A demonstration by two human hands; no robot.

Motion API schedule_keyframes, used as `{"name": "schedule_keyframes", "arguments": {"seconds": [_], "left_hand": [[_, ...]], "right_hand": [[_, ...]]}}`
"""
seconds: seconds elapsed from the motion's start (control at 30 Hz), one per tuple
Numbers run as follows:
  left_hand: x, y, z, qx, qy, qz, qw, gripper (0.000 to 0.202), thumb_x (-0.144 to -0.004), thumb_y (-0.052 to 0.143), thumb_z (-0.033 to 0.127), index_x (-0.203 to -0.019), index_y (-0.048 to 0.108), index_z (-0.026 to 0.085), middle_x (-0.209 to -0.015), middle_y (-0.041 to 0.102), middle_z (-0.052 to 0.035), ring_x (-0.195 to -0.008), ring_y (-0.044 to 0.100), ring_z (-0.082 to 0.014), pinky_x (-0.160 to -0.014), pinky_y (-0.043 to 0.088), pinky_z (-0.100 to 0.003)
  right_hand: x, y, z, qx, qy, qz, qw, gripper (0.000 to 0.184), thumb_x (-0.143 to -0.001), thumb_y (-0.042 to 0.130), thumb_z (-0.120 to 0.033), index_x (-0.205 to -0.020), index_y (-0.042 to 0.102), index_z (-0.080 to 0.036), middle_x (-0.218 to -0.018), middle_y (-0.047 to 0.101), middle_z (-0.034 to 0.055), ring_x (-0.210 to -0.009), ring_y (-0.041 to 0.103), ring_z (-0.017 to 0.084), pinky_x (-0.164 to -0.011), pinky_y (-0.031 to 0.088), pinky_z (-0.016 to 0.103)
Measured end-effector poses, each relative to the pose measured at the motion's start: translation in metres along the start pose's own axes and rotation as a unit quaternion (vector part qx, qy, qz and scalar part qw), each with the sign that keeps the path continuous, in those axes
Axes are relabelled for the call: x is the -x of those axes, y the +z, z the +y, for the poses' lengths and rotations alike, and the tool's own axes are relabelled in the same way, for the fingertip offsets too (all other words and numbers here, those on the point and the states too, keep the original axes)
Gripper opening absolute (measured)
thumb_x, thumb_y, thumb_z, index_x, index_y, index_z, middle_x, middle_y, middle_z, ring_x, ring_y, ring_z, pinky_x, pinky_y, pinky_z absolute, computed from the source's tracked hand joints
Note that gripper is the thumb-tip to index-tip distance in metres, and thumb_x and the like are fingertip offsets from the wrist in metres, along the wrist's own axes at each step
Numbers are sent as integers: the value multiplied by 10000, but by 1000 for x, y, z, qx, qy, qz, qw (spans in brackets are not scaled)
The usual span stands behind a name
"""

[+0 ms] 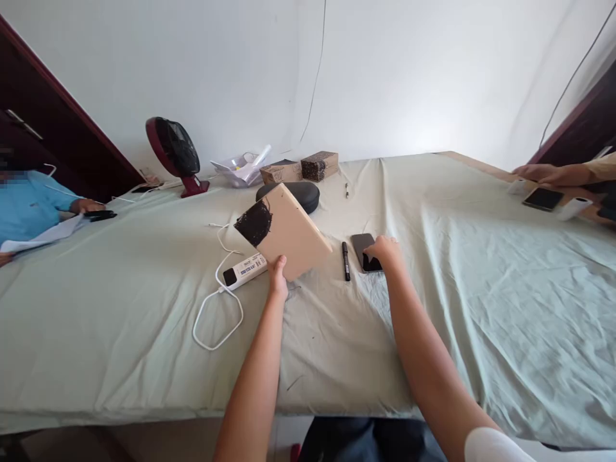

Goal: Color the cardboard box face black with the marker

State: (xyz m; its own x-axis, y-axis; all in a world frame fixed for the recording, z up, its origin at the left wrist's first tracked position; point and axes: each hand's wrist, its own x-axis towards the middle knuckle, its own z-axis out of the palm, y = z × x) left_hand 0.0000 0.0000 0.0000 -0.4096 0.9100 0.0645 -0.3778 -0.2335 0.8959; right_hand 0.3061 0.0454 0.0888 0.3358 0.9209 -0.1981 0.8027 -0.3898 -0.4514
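My left hand (278, 277) grips the near corner of a beige notebook (283, 231) with a black patch on its cover, holding it tilted above the cloth. My right hand (385, 251) rests with curled fingers on a dark phone (364, 251) lying flat on the pale green cloth (144, 308). A black pen (345, 260) lies between the notebook and the phone. A white power bank (244, 269) with a looping white cable (219, 317) sits just left of my left hand.
Behind the notebook lie a black oval case (301, 192), two small boxes (298, 169), a pile of white paper (243, 168) and a red desk fan (177, 154). A person in a blue shirt (29, 205) sits at left; another person's hand (546, 173) and phone (543, 199) are at right.
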Motion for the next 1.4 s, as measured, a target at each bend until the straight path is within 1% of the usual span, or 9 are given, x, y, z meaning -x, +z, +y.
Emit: {"name": "schedule_keyframes", "arguments": {"seconds": [0.17,0.3,0.43,0.57,0.8,0.93,1.1,1.2,1.4], "left_hand": [[3,3,-1,27,-34,-18,999,964,-595,844,798,-1365,631,259,-1456,674,-155,-1456,583,-344,-1154,511,-466],[15,16,0,44,-44,-83,995,900,-576,886,731,-1303,691,238,-1384,725,-146,-1432,606,-358,-1172,510,-482],[28,29,5,48,-41,-126,990,913,-560,907,723,-1307,711,236,-1347,751,-134,-1456,587,-373,-1209,493,-496],[31,31,19,53,-10,-134,990,1019,-512,948,763,-1364,680,273,-1460,696,-134,-1489,557,-380,-1225,482,-486],[16,0,77,-137,242,2,961,790,-711,948,549,-1380,615,295,-1524,594,-115,-1518,516,-310,-1269,439,-460],[-3,1,117,-207,223,-52,951,699,-622,983,565,-1149,674,225,-1105,730,-88,-1192,721,-306,-1164,540,-483],[-12,37,151,-200,54,-104,973,902,-741,711,902,-1334,645,225,-1262,742,-162,-969,785,-294,-839,681,-434],[0,61,162,-256,29,-44,965,690,-867,729,723,-1335,676,219,-1339,731,-154,-1033,786,-291,-815,687,-384],[25,79,183,-303,6,-100,948,522,-931,726,560,-1311,740,202,-1361,762,-121,-1285,727,-326,-996,663,-403]], "right_hand": [[21,-21,-16,-71,-160,-114,978,858,-828,888,-517,-1572,583,-220,-1583,611,202,-1510,542,375,-1255,428,505],[49,-18,-45,-256,-356,-296,848,1393,-653,988,-610,-1766,214,-291,-1762,387,203,-1614,409,386,-1313,336,597],[72,-6,-72,-392,-445,-266,760,1562,-648,1010,-520,-1766,-71,-378,-1854,113,161,-1647,323,383,-1269,395,643],[79,-16,-72,-416,-442,-225,762,1544,-665,1002,-445,-1766,-79,-384,-1834,146,177,-1608,371,415,-1155,541,580],[72,-61,-41,-398,-467,-184,768,1438,-727,924,-314,-1764,-67,-417,-1863,92,88,-1711,135,402,-1212,493,586],[70,-73,-29,-386,-474,-185,769,1380,-765,854,-257,-1758,-89,-432,-1877,-44,41,-1720,106,413,-1192,515,594],[64,-80,-15,-343,-476,-164,793,1387,-786,864,-287,-1758,-120,-401,-1869,-145,32,-1727,95,381,-1364,222,580],[61,-82,-9,-336,-468,-182,797,1463,-780,920,-404,-1729,-194,-430,-1870,-136,14,-1735,37,364,-1379,151,582],[57,-85,-2,-357,-454,-189,794,1496,-779,931,-582,-1700,-241,-460,-1868,-134,-28,-1733,59,377,-1391,96,611]]}}
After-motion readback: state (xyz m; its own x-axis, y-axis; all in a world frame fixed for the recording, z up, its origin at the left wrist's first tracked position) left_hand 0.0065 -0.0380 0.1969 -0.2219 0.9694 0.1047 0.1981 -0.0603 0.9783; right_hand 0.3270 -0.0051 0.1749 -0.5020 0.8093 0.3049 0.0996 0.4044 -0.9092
